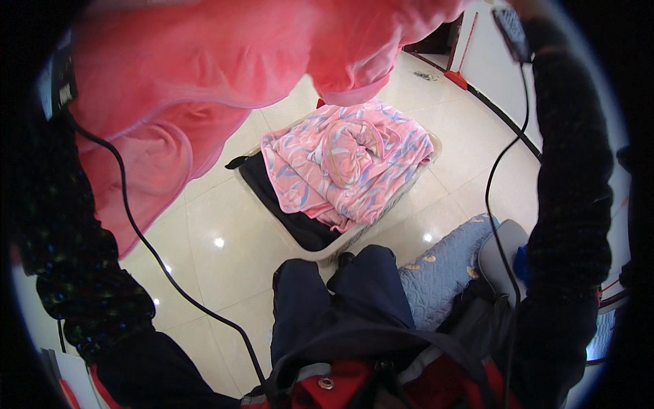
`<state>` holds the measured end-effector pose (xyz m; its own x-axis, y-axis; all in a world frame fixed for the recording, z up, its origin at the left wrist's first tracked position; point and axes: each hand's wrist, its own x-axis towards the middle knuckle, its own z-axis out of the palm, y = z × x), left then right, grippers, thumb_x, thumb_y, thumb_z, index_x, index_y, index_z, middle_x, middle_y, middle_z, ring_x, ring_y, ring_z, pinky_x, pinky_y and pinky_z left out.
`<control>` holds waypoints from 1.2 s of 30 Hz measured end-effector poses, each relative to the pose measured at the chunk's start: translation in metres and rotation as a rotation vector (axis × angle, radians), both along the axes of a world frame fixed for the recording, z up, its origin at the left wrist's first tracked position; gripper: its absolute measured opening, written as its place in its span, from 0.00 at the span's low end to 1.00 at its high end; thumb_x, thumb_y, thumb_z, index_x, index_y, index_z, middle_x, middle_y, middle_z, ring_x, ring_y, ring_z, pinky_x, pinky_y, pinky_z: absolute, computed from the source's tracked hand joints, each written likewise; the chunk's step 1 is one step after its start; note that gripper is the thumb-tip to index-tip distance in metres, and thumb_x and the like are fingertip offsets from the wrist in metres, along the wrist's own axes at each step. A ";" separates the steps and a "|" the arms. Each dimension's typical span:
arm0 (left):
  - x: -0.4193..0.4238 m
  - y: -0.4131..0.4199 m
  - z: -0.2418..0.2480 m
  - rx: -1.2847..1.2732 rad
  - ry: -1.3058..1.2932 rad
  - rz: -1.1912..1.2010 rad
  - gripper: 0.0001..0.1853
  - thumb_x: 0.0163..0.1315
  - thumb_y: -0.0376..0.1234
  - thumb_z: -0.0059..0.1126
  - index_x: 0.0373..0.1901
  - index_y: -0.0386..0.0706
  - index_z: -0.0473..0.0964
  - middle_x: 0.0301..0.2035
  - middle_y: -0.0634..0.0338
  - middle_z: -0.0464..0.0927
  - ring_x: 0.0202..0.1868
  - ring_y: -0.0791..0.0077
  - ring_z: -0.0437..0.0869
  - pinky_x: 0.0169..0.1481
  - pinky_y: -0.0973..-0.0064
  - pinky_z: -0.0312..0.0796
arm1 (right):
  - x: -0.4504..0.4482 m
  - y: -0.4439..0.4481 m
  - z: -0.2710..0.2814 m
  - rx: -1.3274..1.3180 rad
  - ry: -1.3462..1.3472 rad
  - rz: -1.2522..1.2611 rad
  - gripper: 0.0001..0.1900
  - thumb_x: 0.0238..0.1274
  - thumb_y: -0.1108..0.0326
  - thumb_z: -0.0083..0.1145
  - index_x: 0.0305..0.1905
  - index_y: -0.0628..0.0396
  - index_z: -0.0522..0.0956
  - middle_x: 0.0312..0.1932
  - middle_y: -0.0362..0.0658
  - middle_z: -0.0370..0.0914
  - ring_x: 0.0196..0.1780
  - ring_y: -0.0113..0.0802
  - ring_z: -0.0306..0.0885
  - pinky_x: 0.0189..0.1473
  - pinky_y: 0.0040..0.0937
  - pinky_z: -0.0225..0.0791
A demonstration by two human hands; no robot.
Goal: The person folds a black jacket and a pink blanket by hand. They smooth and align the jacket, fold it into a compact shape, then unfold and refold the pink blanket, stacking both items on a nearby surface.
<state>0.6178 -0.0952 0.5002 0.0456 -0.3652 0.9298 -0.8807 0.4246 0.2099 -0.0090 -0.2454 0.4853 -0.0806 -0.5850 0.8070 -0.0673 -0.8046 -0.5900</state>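
Both my hands are out of view past the upper rim; only my raised forearms in dark sleeves [569, 168] show at either side. A large pink cloth [230, 61] with a pale edging hangs across the top and down the left, near my left arm. Below it, on the floor, stands a light plastic basket [319, 254]. Folded pink fabric with a blue and white leaf print [301, 168] is piled in it, with a bunched piece of like print [347, 153] on top. Black cloth [276, 199] lies under the pile.
Cabled devices [512, 38] sit at both wrists, their black cables [140, 230] running down to me. A blue quilted cover [434, 271] and a grey rounded panel [503, 250] lie right of my knees [368, 281]. Glossy tiles [230, 276] surround the basket; a white wall [493, 66] stands beyond.
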 end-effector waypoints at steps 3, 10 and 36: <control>0.030 0.059 -0.053 0.052 0.136 -0.002 0.19 0.52 0.33 0.61 0.45 0.34 0.76 0.43 0.54 0.81 0.44 0.68 0.81 0.51 0.71 0.72 | -0.043 0.026 -0.071 0.171 0.101 -0.029 0.12 0.53 0.65 0.50 0.38 0.59 0.79 0.28 0.38 0.76 0.32 0.30 0.70 0.36 0.34 0.66; 0.044 0.227 -0.218 0.188 0.610 -0.001 0.19 0.52 0.33 0.61 0.46 0.34 0.76 0.43 0.53 0.81 0.44 0.67 0.81 0.51 0.71 0.72 | -0.116 0.101 -0.382 0.741 0.935 -0.326 0.10 0.46 0.68 0.50 0.29 0.63 0.79 0.25 0.51 0.77 0.28 0.33 0.72 0.31 0.35 0.67; -0.337 0.116 -0.289 0.879 0.822 -0.809 0.21 0.55 0.29 0.58 0.51 0.33 0.72 0.41 0.55 0.79 0.43 0.69 0.81 0.49 0.71 0.73 | -0.204 0.308 -0.497 1.329 0.455 -0.945 0.10 0.51 0.69 0.55 0.37 0.61 0.77 0.29 0.47 0.77 0.33 0.35 0.77 0.36 0.31 0.72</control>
<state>0.2809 0.0209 0.2114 -0.0458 -0.9768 0.2090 0.0278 0.2079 0.9778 -0.2130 0.0630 -0.0116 -0.6902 -0.7148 -0.1127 -0.5417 0.6137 -0.5744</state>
